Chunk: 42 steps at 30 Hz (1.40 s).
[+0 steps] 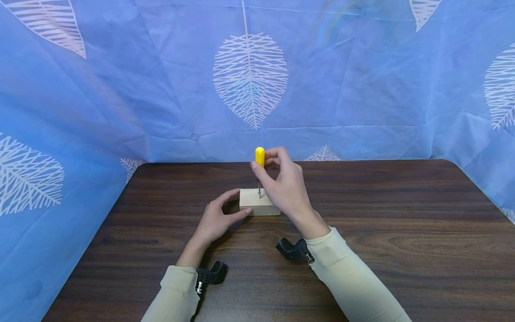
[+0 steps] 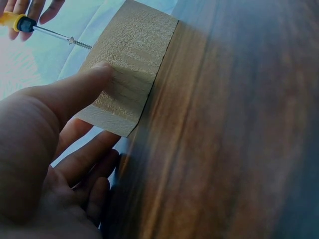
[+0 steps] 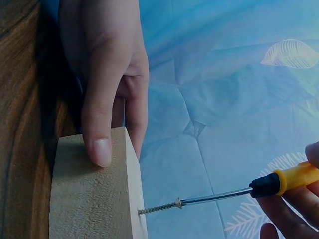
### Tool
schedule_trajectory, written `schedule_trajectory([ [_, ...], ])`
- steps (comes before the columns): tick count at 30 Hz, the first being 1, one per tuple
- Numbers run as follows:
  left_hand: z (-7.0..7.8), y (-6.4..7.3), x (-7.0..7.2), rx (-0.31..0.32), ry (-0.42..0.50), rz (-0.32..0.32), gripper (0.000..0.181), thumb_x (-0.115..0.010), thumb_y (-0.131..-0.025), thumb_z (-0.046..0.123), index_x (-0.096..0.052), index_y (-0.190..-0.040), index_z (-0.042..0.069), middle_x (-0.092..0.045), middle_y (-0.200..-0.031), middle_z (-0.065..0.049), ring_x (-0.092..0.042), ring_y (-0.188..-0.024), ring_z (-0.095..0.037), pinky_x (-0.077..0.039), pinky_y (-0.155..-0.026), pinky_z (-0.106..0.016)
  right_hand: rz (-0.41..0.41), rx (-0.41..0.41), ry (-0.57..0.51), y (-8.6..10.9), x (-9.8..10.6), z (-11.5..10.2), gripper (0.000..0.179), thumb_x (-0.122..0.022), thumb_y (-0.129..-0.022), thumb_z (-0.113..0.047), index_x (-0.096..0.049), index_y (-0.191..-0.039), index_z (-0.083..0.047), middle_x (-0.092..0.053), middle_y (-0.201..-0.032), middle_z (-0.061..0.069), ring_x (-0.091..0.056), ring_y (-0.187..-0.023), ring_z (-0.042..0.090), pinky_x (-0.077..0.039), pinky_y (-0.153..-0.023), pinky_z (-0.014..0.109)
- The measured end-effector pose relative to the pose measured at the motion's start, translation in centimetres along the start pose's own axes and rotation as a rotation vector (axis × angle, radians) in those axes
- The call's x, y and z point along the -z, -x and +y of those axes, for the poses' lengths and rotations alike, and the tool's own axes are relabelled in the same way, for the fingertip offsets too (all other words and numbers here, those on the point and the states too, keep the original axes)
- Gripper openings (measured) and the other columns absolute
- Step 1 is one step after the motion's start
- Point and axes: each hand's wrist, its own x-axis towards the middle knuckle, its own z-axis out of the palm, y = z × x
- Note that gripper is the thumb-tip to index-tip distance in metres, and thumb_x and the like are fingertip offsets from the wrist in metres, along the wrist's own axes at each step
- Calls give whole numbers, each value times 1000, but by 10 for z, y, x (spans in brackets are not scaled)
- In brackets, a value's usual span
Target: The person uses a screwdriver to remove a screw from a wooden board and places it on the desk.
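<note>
A pale wooden block (image 1: pixel 259 208) lies on the dark wood table (image 1: pixel 382 232). My left hand (image 1: pixel 217 218) grips its left end, thumb on the near face and fingers behind. In the right wrist view a screw (image 3: pixel 160 208) stands out of the block's top face, its tip in the wood. My right hand (image 1: pixel 286 185) holds a screwdriver (image 1: pixel 259 156) with a yellow handle and black collar, upright above the block. The screwdriver's metal shaft meets the screw head, as the left wrist view also shows. Part of the handle is hidden by the right fingers in the right wrist view.
Black wrist-worn devices (image 1: pixel 212 273) sit at both cuffs, low over the table. A blue cloth (image 1: pixel 173 80) with white leaf patterns hangs behind the table's far edge and along its left side.
</note>
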Motion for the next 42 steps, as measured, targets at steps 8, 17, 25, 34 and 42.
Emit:
schedule_trajectory([
  [8, 1, 0, 0, -1, -1, 4, 71, -87, -93, 35, -58, -156, 21, -63, -154, -4, -50, -153, -30, -37, -127, -61, 13, 16, 0, 0, 0, -1, 25, -74, -104, -23, -61, -121, -10, -82, -106, 7, -77, -94, 22, -58, -88, 44],
  [17, 2, 1, 0, -7, 6, 6, 70, -87, -93, 34, -58, -156, 22, -64, -154, -4, -49, -153, -30, -36, -127, -61, -11, 10, -5, -2, 0, 1, 24, -65, -109, -26, -61, -127, -11, -81, -109, 4, -69, -77, 17, -41, -58, 30],
  [25, 2, 1, 0, -8, 5, 4, 70, -87, -94, 33, -58, -156, 20, -64, -153, -5, -50, -152, -31, -36, -127, -61, -17, 18, -6, -2, 0, 1, 27, -61, -111, -24, -64, -134, -9, -80, -115, 4, -76, -103, 22, -52, -76, 34],
  [34, 2, 2, 1, -13, 9, 3, 69, -86, -94, 32, -58, -156, 21, -64, -153, -5, -51, -152, -30, -38, -126, -61, -29, 0, -21, -2, 0, 1, 27, -54, -112, -21, -63, -133, -7, -80, -119, 8, -78, -109, 24, -61, -92, 46],
  [42, 1, 2, 1, -14, 7, 2, 68, -87, -94, 32, -59, -155, 22, -64, -153, -4, -51, -151, -30, -39, -125, -59, -23, -13, -53, -2, 1, 1, 25, -51, -112, -21, -62, -130, -7, -76, -120, 7, -75, -109, 23, -61, -96, 44],
])
